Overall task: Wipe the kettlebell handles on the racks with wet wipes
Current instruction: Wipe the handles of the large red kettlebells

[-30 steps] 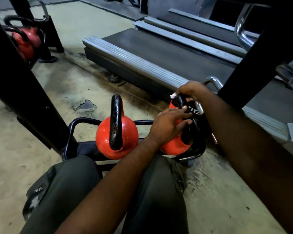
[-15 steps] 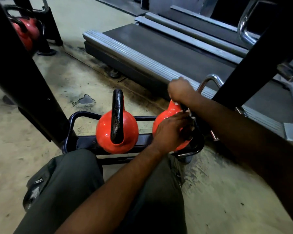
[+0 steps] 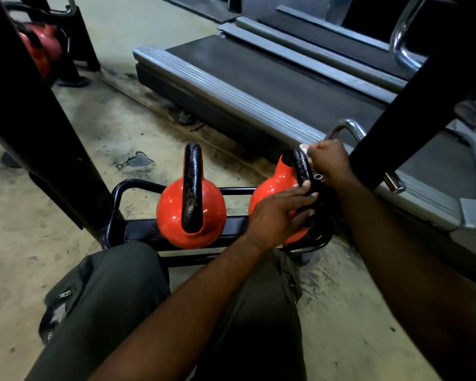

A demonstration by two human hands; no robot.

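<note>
Two orange-red kettlebells with black handles sit on a low black rack (image 3: pixel 138 185). The left kettlebell (image 3: pixel 171 213) stands free with its handle upright. On the right kettlebell (image 3: pixel 272 180), my left hand (image 3: pixel 278 213) lies across the body and lower handle with fingers stretched over them. My right hand (image 3: pixel 330 160) pinches a white wet wipe (image 3: pixel 304 148) against the top of that black handle (image 3: pixel 300 166); most of the wipe is hidden under my fingers.
A treadmill deck (image 3: pixel 259 86) runs along the far side of the rack. Black rack uprights stand at the left (image 3: pixel 30 119) and right (image 3: pixel 412 105). More red kettlebells (image 3: pixel 44 48) sit at the far left. My knees are just below the rack.
My right hand with the wipe slid along the top of the right kettlebell's handle, now exposing more of the handle's arch. My left hand stayed on the kettlebell.
</note>
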